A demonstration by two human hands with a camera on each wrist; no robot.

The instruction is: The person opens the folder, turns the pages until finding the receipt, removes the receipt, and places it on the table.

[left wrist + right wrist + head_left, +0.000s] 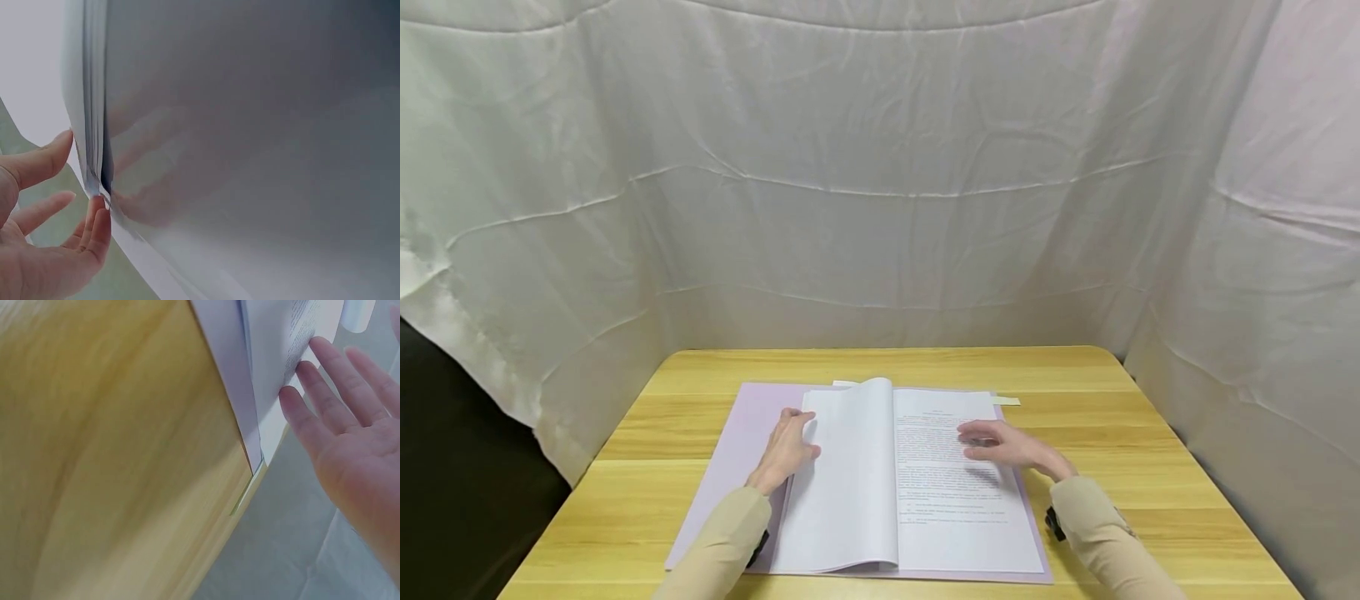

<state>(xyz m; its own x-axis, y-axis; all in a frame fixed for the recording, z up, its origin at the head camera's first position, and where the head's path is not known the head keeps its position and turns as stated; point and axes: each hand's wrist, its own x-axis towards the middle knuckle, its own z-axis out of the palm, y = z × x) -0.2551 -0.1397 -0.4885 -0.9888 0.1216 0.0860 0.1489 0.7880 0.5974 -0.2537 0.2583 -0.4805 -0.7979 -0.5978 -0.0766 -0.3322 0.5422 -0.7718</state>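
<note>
A lilac folder [706, 492] lies spread on the table, holding a thick bundle of white sheets. The turned sheets [842, 492] on the left bulge up toward the middle, their upper side blank. On the right lies a printed page [951, 533] with dense lines of text. My left hand [785, 450] is at the outer edge of the turned sheets, its fingers [99, 228] touching their layered edge and the thumb near the top sheet. Over the right part of the printed page is my right hand [1007, 446], fingers extended and parted [325, 406], holding nothing.
Beneath the folder is a wood-grain table [1112, 417]. A pale strip [1006, 401] sticks out at the folder's upper right, and another [845, 383] shows behind the top edge. Pale grey curtains [880, 233] hang around the back and sides.
</note>
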